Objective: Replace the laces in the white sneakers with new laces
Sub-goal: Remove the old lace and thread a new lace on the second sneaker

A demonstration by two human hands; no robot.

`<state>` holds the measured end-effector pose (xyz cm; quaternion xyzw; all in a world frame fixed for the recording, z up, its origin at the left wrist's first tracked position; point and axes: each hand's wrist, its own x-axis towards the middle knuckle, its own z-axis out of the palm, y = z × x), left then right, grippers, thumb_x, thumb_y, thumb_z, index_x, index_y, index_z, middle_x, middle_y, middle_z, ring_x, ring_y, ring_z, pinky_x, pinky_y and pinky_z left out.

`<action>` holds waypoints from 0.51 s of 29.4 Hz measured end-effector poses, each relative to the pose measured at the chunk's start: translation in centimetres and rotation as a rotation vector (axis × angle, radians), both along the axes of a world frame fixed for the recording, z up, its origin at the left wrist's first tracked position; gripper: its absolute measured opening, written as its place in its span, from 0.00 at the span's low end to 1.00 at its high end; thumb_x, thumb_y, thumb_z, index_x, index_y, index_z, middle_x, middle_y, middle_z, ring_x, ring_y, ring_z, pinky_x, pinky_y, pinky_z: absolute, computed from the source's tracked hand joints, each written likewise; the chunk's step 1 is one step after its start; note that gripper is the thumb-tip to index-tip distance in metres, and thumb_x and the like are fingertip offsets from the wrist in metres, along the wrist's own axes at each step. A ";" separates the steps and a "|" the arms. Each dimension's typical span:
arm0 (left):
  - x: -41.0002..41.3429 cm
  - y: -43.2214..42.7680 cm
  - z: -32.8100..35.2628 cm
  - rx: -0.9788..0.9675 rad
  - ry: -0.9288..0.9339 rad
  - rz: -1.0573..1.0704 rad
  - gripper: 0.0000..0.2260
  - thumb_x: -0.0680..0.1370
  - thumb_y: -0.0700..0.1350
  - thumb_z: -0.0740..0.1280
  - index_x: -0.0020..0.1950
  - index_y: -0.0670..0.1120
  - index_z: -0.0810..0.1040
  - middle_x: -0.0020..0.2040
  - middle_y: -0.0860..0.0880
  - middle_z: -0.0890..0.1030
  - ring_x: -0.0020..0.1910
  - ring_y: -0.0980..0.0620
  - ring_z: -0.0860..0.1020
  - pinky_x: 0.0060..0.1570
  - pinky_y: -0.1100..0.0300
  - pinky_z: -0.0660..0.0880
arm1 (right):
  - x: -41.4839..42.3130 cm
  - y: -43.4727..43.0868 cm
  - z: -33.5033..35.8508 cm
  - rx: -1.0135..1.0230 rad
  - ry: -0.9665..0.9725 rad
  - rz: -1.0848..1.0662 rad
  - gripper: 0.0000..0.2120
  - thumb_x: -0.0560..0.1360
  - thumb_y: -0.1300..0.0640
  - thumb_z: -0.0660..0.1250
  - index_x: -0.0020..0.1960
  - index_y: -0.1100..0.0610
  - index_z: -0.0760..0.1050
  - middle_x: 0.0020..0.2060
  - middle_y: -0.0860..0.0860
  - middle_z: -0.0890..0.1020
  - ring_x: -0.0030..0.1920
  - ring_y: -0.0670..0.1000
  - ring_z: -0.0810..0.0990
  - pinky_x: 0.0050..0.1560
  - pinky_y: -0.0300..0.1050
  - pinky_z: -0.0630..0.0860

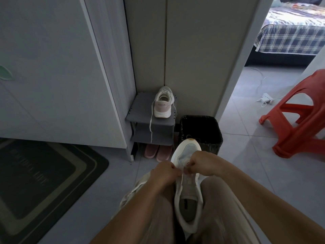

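Nearest, left hand (164, 173): fingers curled, pinching the white lace (182, 176) at the sneaker's left edge.
Right hand (200, 163): fingers curled, pinching the same lace just across from the left hand; the two sets of fingertips almost meet.
Sneaker (189, 192): white, wedged between the person's thighs (221, 199), toe pointing away and opening toward the person; both hands sit over its eyelets, just behind the toe.
Second sneaker (163, 104): white with a pink heel, on the top shelf of the grey shoe rack (140, 111), heel toward the person.
Loose lace (150, 124): hangs from the second sneaker down over the rack's front edge.
Slippers (157, 152): a pink pair on the floor under the rack.
Bin (200, 131): black, lined with a bag, just right of the rack, beyond the held sneaker's toe.
Stool (299, 124): red plastic, on the tiles to the right, well apart.
Mat (40, 176): dark, on the floor at the left.
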<state>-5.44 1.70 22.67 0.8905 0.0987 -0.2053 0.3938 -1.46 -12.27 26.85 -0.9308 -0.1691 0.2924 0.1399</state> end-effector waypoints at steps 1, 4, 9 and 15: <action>0.2 0.2 0.1 -0.007 0.023 -0.013 0.11 0.73 0.44 0.65 0.30 0.47 0.70 0.30 0.51 0.71 0.35 0.51 0.73 0.43 0.54 0.70 | 0.3 0.0 0.1 0.026 0.048 -0.011 0.10 0.72 0.50 0.67 0.43 0.56 0.81 0.34 0.49 0.78 0.40 0.50 0.77 0.41 0.42 0.70; 0.4 0.7 -0.2 0.000 0.041 -0.027 0.08 0.73 0.44 0.65 0.34 0.46 0.74 0.33 0.50 0.75 0.40 0.49 0.76 0.44 0.55 0.70 | 0.6 0.3 0.3 0.012 0.084 0.019 0.09 0.72 0.51 0.68 0.42 0.58 0.81 0.30 0.48 0.75 0.35 0.47 0.73 0.37 0.39 0.67; -0.2 0.6 -0.2 0.069 0.049 -0.032 0.11 0.76 0.48 0.63 0.33 0.49 0.71 0.34 0.53 0.73 0.44 0.48 0.76 0.54 0.53 0.70 | 1.0 -0.3 1.3 -0.036 0.139 0.104 0.07 0.74 0.55 0.67 0.41 0.58 0.80 0.29 0.47 0.72 0.29 0.44 0.66 0.30 0.35 0.62; -0.8 0.1 0.2 0.267 -0.074 -0.121 0.06 0.79 0.50 0.58 0.45 0.49 0.70 0.50 0.49 0.76 0.56 0.50 0.74 0.62 0.52 0.63 | 1.6 -1.2 0.4 0.039 0.114 0.023 0.09 0.72 0.55 0.69 0.43 0.61 0.82 0.29 0.50 0.71 0.31 0.47 0.65 0.33 0.40 0.62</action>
